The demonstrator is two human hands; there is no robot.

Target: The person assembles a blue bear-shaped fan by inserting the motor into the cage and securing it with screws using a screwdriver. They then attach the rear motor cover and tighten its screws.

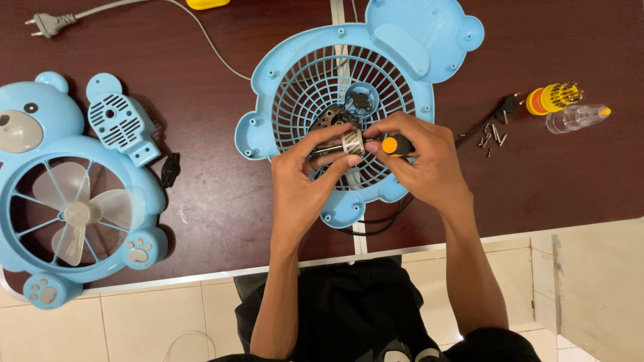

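My left hand (305, 177) pinches a small metal motor rotor (351, 142) with its shaft above a light-blue bear-shaped fan back grille (295, 87). My right hand (422, 157) grips a screwdriver with an orange and black handle (396, 145), its tip end toward the rotor. A dark motor housing (330, 118) lies on the grille just behind my fingers. Black wires (379, 224) trail out under my right wrist.
The blue bear-shaped front cover with white fan blades (74, 201) lies at left, beside a blue vented cap (121, 121) and a small black part (170, 169). Loose screws (493, 137), a yellow bit holder (551, 98) and a clear cap (575, 117) sit right. A plug (45, 24) lies far left.
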